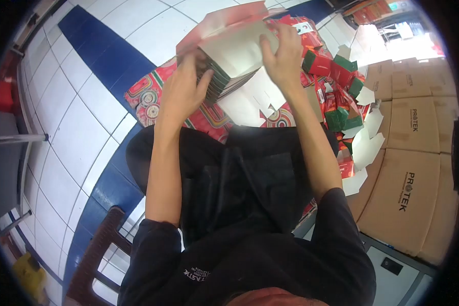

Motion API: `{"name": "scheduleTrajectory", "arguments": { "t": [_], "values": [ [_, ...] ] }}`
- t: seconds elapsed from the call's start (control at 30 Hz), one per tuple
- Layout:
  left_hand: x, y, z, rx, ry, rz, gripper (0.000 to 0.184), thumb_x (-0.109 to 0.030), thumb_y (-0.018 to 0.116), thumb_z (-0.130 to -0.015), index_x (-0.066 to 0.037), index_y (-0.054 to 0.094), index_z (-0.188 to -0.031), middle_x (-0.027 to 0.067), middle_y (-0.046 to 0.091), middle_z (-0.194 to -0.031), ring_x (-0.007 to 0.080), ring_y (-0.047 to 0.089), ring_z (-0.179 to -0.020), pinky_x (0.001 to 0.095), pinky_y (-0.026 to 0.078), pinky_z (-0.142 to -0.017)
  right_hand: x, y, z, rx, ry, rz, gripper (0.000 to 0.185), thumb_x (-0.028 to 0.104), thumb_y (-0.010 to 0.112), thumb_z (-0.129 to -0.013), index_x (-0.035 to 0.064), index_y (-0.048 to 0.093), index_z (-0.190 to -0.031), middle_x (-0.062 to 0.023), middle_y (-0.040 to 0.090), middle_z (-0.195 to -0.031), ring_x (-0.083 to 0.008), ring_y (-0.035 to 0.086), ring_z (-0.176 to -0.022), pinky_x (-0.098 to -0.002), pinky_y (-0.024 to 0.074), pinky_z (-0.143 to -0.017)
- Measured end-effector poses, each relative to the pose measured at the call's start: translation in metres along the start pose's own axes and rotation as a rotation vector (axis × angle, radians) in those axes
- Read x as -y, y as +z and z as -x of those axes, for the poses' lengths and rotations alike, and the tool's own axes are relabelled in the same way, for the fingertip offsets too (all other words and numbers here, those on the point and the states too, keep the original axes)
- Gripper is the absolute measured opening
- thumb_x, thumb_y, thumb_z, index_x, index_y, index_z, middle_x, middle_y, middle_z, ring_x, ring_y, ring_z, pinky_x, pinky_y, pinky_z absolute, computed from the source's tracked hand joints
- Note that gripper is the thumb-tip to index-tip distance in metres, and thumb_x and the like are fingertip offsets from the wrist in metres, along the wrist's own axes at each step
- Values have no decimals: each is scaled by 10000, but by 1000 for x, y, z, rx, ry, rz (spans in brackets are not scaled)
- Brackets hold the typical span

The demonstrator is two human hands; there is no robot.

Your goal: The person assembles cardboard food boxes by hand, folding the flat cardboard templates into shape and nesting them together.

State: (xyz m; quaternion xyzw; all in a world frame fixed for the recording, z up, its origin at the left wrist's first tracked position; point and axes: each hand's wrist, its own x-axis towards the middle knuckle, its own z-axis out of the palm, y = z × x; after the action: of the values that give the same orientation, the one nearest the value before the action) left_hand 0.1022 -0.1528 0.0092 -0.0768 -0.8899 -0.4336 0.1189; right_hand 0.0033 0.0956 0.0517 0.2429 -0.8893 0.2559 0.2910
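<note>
A thick stack of flat printed cartons (234, 51), white on top with a red flap at the far side, stands in front of my lap. My left hand (184, 86) grips its left side, fingers behind the edge and thumb near the front corner. At the opposite side, my right hand (282, 57) is curled around the right edge, its fingertips partly hidden. Loose white cut-out card (255, 99) lies just below the stack. Underneath is a red patterned cushion (153, 97).
Folded red and green cartons (336, 109) lie heaped to the right. Brown cardboard boxes (410, 120) marked PROTEK are piled beyond them, above a grey cabinet (392, 268). A brown plastic stool or chair (94, 255) stands at lower left on the white and blue tiled floor (71, 117).
</note>
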Motion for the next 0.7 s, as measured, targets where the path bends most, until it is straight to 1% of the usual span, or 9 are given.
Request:
{"name": "scheduleTrajectory", "arguments": {
  "t": [0.1,0.17,0.2,0.3,0.37,0.53,0.63,0.67,0.7],
  "values": [
    [-15,1,-1,16,-174,198,625,-327,728,-1083,40,423,-1487,259,698,-1313,376,759,-1176,449,601,-939,-49,4,8,-134,153,-137,482,338,638,-1089,-18,627,-1415,-272,689,-1287,-376,681,-1213,-513,514,-1039],
    [-18,8,-1,-72,-156,290,734,-431,712,-1085,92,368,-1469,341,643,-1379,416,721,-1247,495,592,-994,-55,-6,17,132,647,-640,491,368,581,-1141,-53,634,-1388,-230,724,-1224,-307,713,-1178,-462,567,-958],
    [-17,10,-2,-78,-162,359,743,-436,693,-1100,98,360,-1494,366,579,-1447,436,676,-1312,497,562,-1059,-54,-13,23,135,470,-472,476,360,538,-1169,-66,648,-1349,-167,752,-1086,-231,751,-995,-372,596,-826],
    [-2,17,-6,-82,-126,357,732,-421,666,-1119,99,334,-1514,366,567,-1463,427,624,-1380,478,516,-1126,-41,-22,47,199,637,-773,393,290,544,-1164,-55,667,-1306,-128,765,-1019,-193,749,-838,-322,586,-725],
    [-6,17,-9,-75,-156,310,666,-394,648,-1130,107,395,-1487,352,568,-1480,433,591,-1409,471,490,-1144,-34,-14,66,142,676,-820,310,220,656,-1107,-61,673,-1236,-129,756,-975,-170,734,-729,-299,565,-666],
    [-35,18,-18,-340,183,-313,492,-328,702,-1089,54,632,-1392,236,700,-1387,343,721,-1203,418,545,-1052,-19,-4,101,73,759,-990,281,249,777,-1069,-13,684,-1109,-62,725,-882,-123,703,-730,-268,561,-669],
    [-99,32,-34,5,-31,-41,411,-328,725,-1047,13,727,-1277,187,800,-1161,328,795,-1008,454,604,-881,-13,5,115,35,799,-1071,324,273,837,-1028,-10,681,-1041,-56,725,-856,-116,696,-707,-259,553,-670],
    [-105,41,-42,43,33,-76,421,-399,749,-1013,-52,777,-1249,137,835,-1002,323,808,-827,474,619,-788,-13,9,120,55,791,-1057,320,272,838,-1027,-9,685,-1034,-51,723,-849,-113,697,-718,-260,551,-670],
    [-106,48,-51,50,35,-96,421,-399,749,-1013,-52,777,-1249,137,835,-1002,323,808,-827,474,619,-788,-13,14,124,70,780,-1042,316,271,839,-1026,-7,689,-1026,-46,721,-843,-109,697,-729,-260,550,-671]
  ]
}}
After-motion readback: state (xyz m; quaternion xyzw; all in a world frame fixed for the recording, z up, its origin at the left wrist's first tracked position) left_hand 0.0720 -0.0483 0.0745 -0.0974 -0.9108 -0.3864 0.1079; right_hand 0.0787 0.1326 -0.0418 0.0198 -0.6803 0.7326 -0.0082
